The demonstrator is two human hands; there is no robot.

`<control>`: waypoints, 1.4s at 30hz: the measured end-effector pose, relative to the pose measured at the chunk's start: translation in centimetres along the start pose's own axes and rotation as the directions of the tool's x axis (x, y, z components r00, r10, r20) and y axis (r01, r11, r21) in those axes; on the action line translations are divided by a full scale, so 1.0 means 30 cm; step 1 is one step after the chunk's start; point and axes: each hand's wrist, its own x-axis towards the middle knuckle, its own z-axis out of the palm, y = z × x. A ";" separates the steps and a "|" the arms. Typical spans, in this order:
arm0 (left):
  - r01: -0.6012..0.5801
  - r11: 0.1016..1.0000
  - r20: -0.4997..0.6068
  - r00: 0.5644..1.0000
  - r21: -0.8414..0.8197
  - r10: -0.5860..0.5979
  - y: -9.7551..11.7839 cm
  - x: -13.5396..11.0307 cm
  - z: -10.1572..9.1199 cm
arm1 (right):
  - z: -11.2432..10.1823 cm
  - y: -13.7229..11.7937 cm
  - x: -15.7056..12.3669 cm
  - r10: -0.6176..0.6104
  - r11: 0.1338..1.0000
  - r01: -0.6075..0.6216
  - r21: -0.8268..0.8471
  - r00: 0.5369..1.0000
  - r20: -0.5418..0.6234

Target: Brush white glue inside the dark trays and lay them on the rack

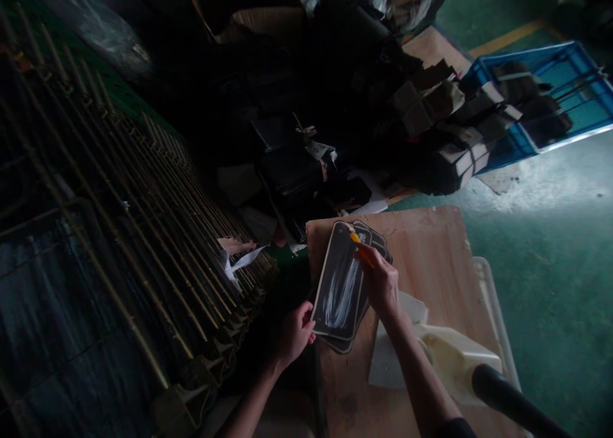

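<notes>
A dark rectangular panel (338,278) with a pale edge and small corner holes lies on top of several similar ones. Whitish wet-looking streaks run along its middle. My left hand (297,332) pinches the panel's lower left corner between thumb and fingers. In my right hand (380,278) is a yellow-handled brush (360,246), its tip at the panel's upper end. The stack rests on a wooden board (431,253), near its left edge. Beside my right forearm stands a cream plastic container (460,355), partly hidden by the arm, with a thick black tube or handle (512,396).
On the left stands a rack (129,227) of many metal rods. Dark bundled pieces (292,154) are piled beyond the board. A blue crate (565,93) holding dark bundles sits at the upper right on the green floor (565,253). Pale sheets (385,358) lie under my right forearm.
</notes>
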 end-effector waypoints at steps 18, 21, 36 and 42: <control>0.057 0.992 -0.010 0.998 -0.113 -0.058 0.036 -0.010 -0.006 | -0.115 -0.178 -0.507 0.192 0.928 -0.339 0.152 0.788 0.584; 0.054 0.994 -0.016 0.998 -0.093 -0.056 0.042 -0.010 -0.005 | -0.127 -0.105 -0.443 0.235 0.912 -0.382 0.150 0.786 0.572; 0.053 0.998 -0.059 0.997 -0.019 -0.054 -0.018 -0.003 0.005 | -0.048 0.040 -0.026 -0.004 0.997 0.021 -0.074 0.977 0.215; 0.058 0.998 -0.055 0.997 -0.011 -0.058 0.015 -0.013 0.001 | -0.161 -0.024 -0.216 0.098 0.991 -0.131 0.025 0.841 0.532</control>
